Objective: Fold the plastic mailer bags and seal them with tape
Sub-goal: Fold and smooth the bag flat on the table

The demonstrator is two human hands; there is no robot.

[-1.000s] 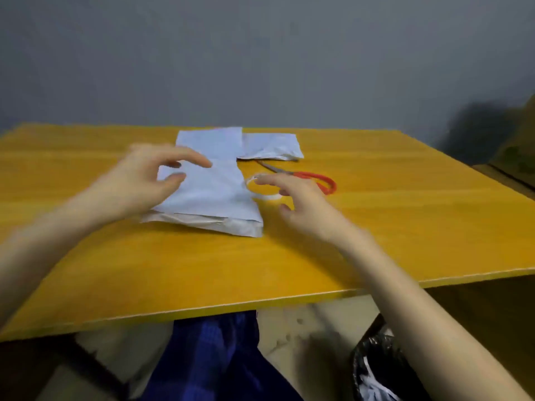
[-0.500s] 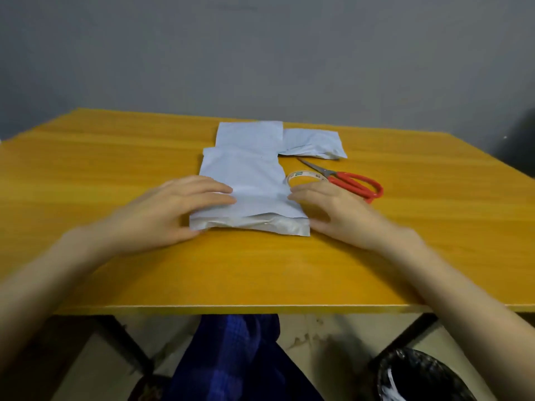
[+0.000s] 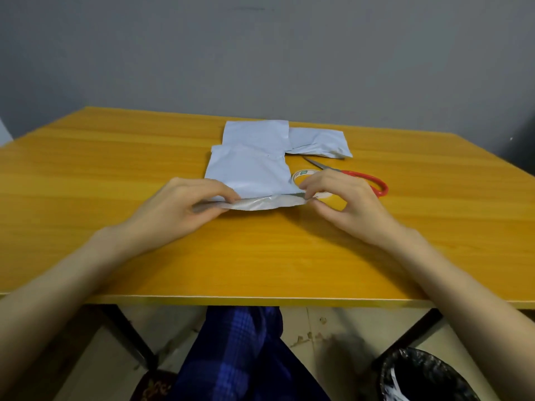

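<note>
Through the head camera I saw the nearest mailer bag [image 3: 249, 175] lying at the middle of the yellow surface [image 3: 115, 169]. It was pale blue-white on top, with a shiny silver-grey strip along its near edge. That edge was raised slightly off the surface and bowed between the two hands. The left hand [image 3: 179, 206] pinched the near-left corner, fingers curled on top and the thumb beneath. The right hand [image 3: 341, 198] pinched the near-right corner between its fingertips.

A second bag [image 3: 256, 133] lay flat just behind the first, its near edge tucked under it. A third, folded bag [image 3: 318, 143] sat beside that one to the right (its creases showed plainly).

The tape roll [image 3: 304, 173] was mostly hidden behind the right hand; I could see only part of its ring and a green mark I could not read. The red-handled scissors [image 3: 364, 179] lay beyond it, one handle loop partly covered by the hand.

Below the surface's edge, blue checked cloth [image 3: 240, 351] and a black-lined bin [image 3: 419, 377] were cut off by the frame.
</note>
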